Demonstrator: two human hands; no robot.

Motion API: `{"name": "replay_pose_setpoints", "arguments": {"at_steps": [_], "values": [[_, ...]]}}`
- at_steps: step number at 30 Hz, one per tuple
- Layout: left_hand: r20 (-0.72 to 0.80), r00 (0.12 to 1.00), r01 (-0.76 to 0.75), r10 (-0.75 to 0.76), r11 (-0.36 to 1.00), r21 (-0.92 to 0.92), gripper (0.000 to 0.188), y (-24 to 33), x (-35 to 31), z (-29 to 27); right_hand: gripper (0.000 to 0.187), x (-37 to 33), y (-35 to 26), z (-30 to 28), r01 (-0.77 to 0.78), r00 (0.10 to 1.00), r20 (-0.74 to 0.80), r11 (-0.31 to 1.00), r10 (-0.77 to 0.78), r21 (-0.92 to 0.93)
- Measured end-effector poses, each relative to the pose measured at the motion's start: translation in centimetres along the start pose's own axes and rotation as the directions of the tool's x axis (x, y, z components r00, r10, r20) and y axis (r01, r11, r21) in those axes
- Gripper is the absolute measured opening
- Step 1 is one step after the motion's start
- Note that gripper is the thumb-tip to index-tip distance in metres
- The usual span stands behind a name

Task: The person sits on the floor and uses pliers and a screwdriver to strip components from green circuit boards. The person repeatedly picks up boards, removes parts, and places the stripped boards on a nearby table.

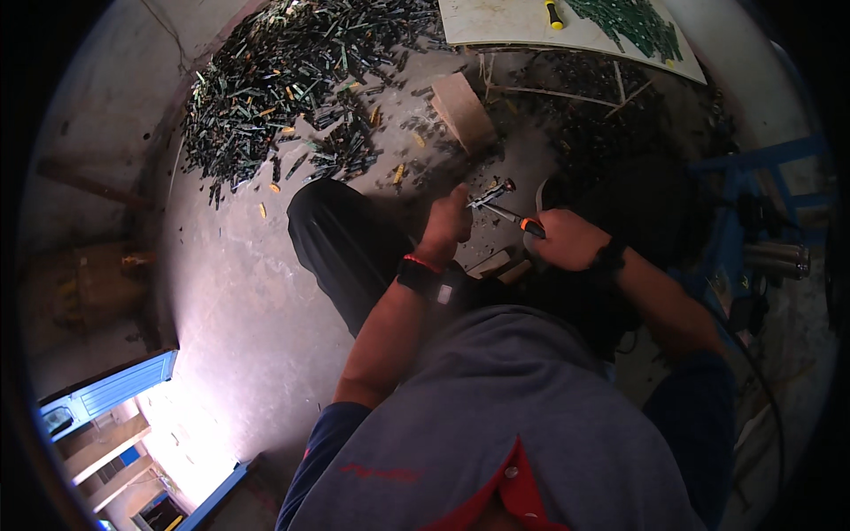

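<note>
My left hand (447,223) is closed around one end of a small silver and dark part (498,189), whose exact kind I cannot make out. In my right hand (568,240) is a screwdriver (533,227) with an orange and black handle. Its metal shaft points left and meets the part near my left fingertips; whether the tip sits inside it is too small to tell. Both hands are in front of my body, over my lap, with my left knee (332,243) in dark trousers beside them.
A large heap of small dark, green and orange pieces (274,97) covers the floor ahead on the left. A brown block (464,111) stands beyond my hands. A pale board (496,25) carries green strips (624,26) and a yellow-handled tool (554,15). Blue metal framing (761,159) stands right.
</note>
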State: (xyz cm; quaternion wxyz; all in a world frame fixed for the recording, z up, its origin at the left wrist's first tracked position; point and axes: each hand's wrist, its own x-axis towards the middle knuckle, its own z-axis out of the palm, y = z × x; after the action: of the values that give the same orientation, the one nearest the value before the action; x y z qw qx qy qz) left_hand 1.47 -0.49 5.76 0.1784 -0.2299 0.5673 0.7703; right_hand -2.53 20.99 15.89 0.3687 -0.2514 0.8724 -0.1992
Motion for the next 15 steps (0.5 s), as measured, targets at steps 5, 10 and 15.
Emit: {"name": "replay_pose_setpoints", "arguments": {"at_steps": [5, 10, 15], "values": [[0.234, 0.953, 0.296, -0.195, 0.770, -0.565, 0.035, 0.8, 0.0, 0.6, 0.009, 0.1, 0.8, 0.7, -0.270, 0.909, 0.404, 0.597, -0.099, 0.756], [0.224, 0.964, 0.250, -0.146, 0.787, -0.564, 0.034, 1.2, -0.2, 0.8, 0.010, -0.5, -1.2, 4.2, -0.466, 0.842, 0.424, -0.054, -0.334, 0.883], [0.158, 0.965, 0.254, -0.209, 0.896, -0.364, 0.042, 0.0, 1.0, 0.4, 0.012, -0.6, -1.1, 4.5, -0.330, 0.904, 0.373, 0.216, -0.208, 0.919]]}}
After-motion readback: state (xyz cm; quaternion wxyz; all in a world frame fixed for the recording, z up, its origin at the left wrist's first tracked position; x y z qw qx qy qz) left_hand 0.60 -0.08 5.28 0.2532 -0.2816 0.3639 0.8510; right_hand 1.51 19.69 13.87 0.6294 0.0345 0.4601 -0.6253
